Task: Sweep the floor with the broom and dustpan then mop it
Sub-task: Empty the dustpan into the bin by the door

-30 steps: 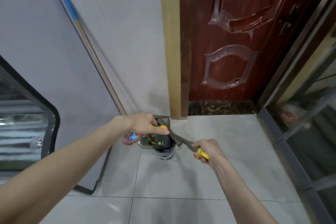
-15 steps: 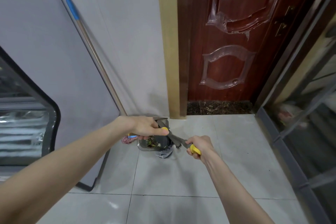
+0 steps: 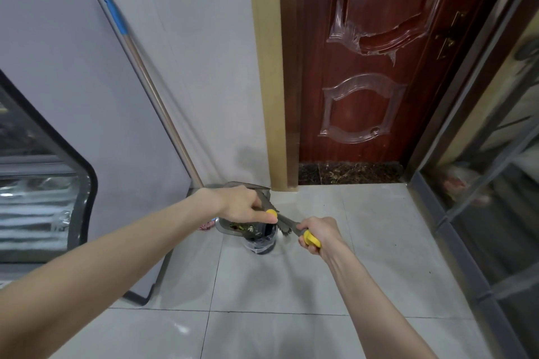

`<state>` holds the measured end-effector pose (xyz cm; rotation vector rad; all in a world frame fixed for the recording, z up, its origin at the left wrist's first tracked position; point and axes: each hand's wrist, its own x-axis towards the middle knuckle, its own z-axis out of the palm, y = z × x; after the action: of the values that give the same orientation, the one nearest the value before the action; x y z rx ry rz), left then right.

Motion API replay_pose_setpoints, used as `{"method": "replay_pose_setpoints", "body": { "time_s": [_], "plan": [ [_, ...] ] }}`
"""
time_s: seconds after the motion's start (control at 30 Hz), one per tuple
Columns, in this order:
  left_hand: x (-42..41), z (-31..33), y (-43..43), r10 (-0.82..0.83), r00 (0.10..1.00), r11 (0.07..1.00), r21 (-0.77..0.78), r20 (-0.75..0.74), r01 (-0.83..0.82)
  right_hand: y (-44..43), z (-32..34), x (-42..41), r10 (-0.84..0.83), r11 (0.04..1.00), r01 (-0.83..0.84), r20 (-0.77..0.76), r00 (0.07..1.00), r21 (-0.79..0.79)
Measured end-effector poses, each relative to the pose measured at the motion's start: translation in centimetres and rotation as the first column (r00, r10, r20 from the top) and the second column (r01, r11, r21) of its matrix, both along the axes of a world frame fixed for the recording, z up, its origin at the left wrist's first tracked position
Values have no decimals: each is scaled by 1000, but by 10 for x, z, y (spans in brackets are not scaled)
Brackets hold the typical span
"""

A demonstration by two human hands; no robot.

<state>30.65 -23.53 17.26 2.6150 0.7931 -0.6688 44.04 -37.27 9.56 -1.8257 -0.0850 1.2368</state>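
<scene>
My left hand (image 3: 243, 204) grips the yellow-tipped handle of a grey dustpan (image 3: 233, 227), which is tilted over a small dark bin (image 3: 261, 243) lined with a plastic bag. Dry debris lies in the pan. My right hand (image 3: 316, 232) holds the yellow handle of a small hand broom (image 3: 287, 226), whose bristles sit at the pan's mouth by the bin rim. A mop with a blue-tipped wooden pole (image 3: 151, 84) leans on the grey wall, its red and white head (image 3: 206, 225) partly hidden behind my left wrist.
Pale floor tiles (image 3: 291, 285) stretch toward me. A dark red door (image 3: 373, 61) with a tan frame stands behind the bin. Glass-fronted metal framing (image 3: 481, 213) runs along the right. A grey cabinet with a dark-edged window (image 3: 43, 183) stands at the left.
My right hand and the broom have moved in toward the bin and dustpan. My left hand stays on the dustpan handle over the bin.
</scene>
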Motion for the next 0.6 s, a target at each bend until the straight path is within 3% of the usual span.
{"method": "replay_pose_setpoints", "body": {
  "time_s": [0.2, 0.4, 0.6],
  "plan": [
    [6, 4, -8, -81, 994, 997, 9, -70, 82, -4, 2, 2, -7, 1000, 8, -22, 1000, 6],
    [10, 12, -6, -31, 999, 999, -18, -23, 30, -4, 2, 0, -7, 1000, 7, -33, 999, 23],
    [4, 9, -11, -100, 990, 990, 88, -98, 108, -6, 6, 0, -24, 999, 26, -46, 999, 36]
  ]
}}
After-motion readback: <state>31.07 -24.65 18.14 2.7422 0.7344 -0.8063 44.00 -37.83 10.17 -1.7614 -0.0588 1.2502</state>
